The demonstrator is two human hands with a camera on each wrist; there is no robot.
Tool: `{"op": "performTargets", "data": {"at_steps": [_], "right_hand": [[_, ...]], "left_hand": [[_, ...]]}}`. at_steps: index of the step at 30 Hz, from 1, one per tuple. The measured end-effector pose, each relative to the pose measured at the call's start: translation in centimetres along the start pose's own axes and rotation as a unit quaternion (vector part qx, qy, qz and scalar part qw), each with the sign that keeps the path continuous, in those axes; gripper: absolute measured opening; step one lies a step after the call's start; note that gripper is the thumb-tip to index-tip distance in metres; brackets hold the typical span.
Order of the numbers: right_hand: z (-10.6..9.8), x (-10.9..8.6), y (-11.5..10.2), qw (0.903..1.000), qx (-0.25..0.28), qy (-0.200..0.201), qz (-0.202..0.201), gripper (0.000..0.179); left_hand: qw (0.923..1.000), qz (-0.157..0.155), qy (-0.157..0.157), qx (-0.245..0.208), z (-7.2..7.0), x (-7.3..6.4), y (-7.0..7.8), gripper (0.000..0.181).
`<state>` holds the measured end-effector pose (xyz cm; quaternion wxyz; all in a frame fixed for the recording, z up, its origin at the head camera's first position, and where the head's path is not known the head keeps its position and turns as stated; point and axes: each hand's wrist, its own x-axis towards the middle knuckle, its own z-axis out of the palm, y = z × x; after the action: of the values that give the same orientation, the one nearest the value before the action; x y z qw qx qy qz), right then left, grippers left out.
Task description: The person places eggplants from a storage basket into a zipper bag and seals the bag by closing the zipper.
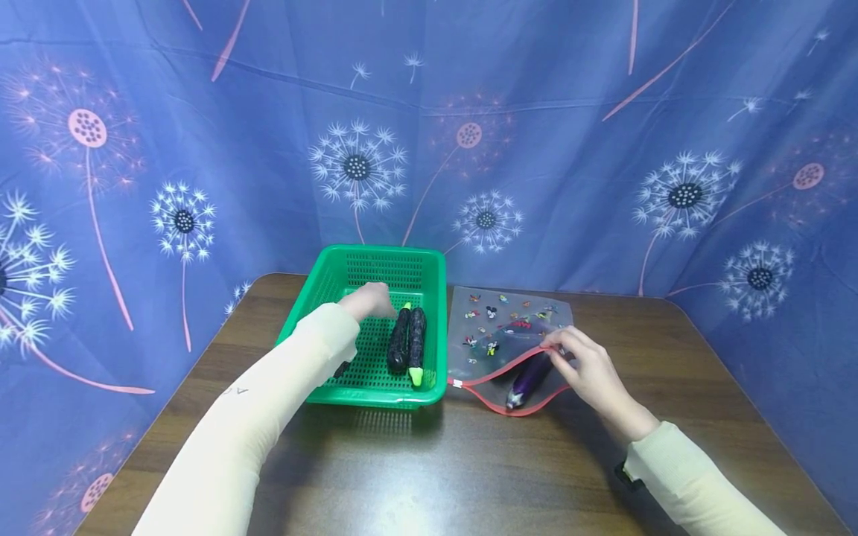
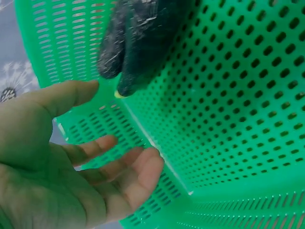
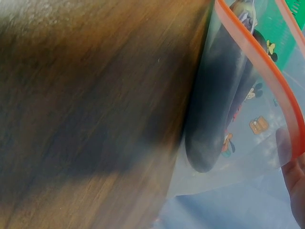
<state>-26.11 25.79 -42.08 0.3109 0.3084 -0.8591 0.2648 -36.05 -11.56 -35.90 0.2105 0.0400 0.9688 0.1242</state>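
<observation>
In the head view my left hand (image 1: 372, 301) reaches into the green basket (image 1: 440, 335), beside two long dark vegetables (image 1: 398, 344) with light green ends. The left wrist view shows its fingers loosely bent and holding nothing, apart from the dark vegetables (image 2: 147, 43). My right hand (image 1: 593, 372) pinches the red zip edge of a clear bag (image 1: 477, 321) printed with small cartoon figures, and the mouth gapes. Inside the bag lies a purple eggplant (image 1: 529, 381). The right wrist view shows this eggplant (image 3: 214, 100) through the plastic; most of that hand is outside the picture.
Bag and basket stand side by side on a brown wooden table (image 1: 509, 476). Part of another dark thing (image 1: 342, 368) shows in the basket beside my left sleeve. A blue dandelion-print cloth (image 1: 570, 149) hangs behind the table and along its sides. A white slider (image 1: 458, 383) sits on the bag's zip.
</observation>
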Motion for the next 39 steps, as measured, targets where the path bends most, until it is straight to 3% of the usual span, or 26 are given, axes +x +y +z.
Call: {"op": "performTargets", "data": {"at_steps": [4,14,20,23,32,39], "right_hand": [[-0.1,0.1,0.1,1.0,0.003,-0.001,0.002,0.027],[-0.1,0.0,-0.1,1.0,0.005,-0.004,0.002,0.027],[-0.1,0.1,-0.2,0.9999,0.01,-0.008,0.006,0.026],[-0.1,0.0,-0.2,0.9999,0.01,-0.01,0.007,0.026],[0.1,0.1,0.0,0.9999,0.008,-0.007,0.005,0.027],[0.2,0.2,0.0,0.9999,0.006,-0.009,0.005,0.027]], "left_hand": [[0.9997,-0.013,-0.017,0.01,0.5,0.3,0.5,0.067],[0.9958,-0.029,-0.043,-0.075,1.5,-0.5,1.1,0.058],[0.9818,-0.049,-0.052,-0.176,2.3,-0.4,1.3,0.059],[0.9763,-0.053,-0.05,-0.204,2.7,-0.1,1.3,0.057],[0.9711,-0.087,-0.049,-0.217,3.5,0.9,1.9,0.048],[0.9657,-0.088,-0.052,-0.239,3.8,1.1,1.5,0.052]]}}
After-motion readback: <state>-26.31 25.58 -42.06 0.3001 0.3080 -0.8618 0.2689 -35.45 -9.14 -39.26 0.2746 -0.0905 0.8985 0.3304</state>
